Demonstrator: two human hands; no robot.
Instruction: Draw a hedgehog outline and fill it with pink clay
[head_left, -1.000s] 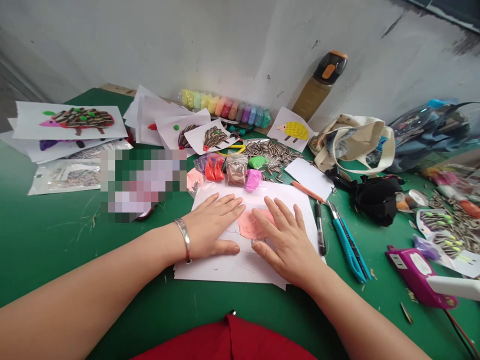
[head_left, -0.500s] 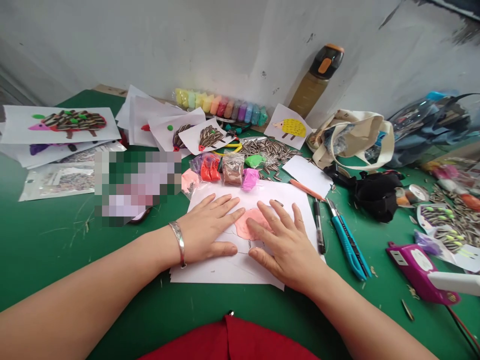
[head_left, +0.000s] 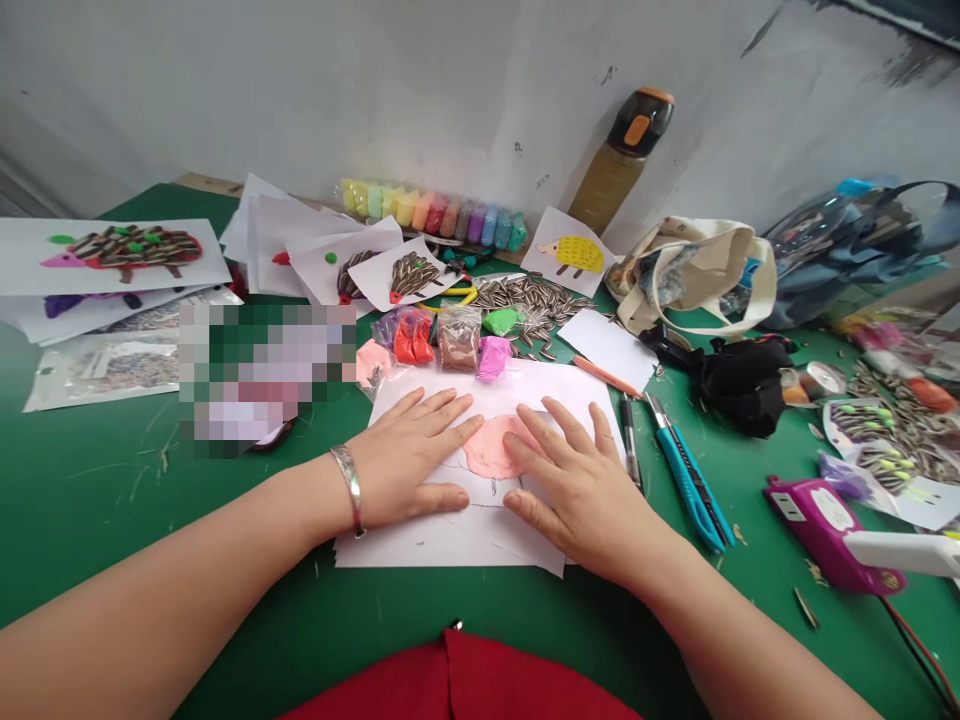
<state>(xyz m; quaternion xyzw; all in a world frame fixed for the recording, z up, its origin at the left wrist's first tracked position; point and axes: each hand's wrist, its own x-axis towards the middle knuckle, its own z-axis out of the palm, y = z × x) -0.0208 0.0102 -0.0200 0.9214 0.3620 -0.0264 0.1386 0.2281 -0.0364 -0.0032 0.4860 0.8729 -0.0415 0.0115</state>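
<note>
A flattened patch of pink modelling clay (head_left: 491,449) lies on a pencil-drawn outline on the white paper (head_left: 450,545), which rests on other sheets. My left hand (head_left: 412,455) is spread on the left part of the paper, its index fingertip at the clay's left edge. Over the clay's right side my right hand (head_left: 574,480) lies with fingers apart, hiding part of the patch. Just beyond the fingers are packets of red clay (head_left: 412,338), brown clay (head_left: 459,338) and magenta clay (head_left: 494,357), plus a green clay lump (head_left: 502,320).
Right of the paper lie a black pen (head_left: 630,440), a blue utility knife (head_left: 691,480) and a purple glue gun (head_left: 832,535). Sunflower seeds (head_left: 536,300) are heaped behind the clay. Hedgehog pictures (head_left: 135,250) lie at left; a bottle (head_left: 619,160) leans on the wall.
My right hand has shifted slightly to the right across the pink clay, showing a little more of it. My left hand keeps its place on the paper. The view has turned slightly.
</note>
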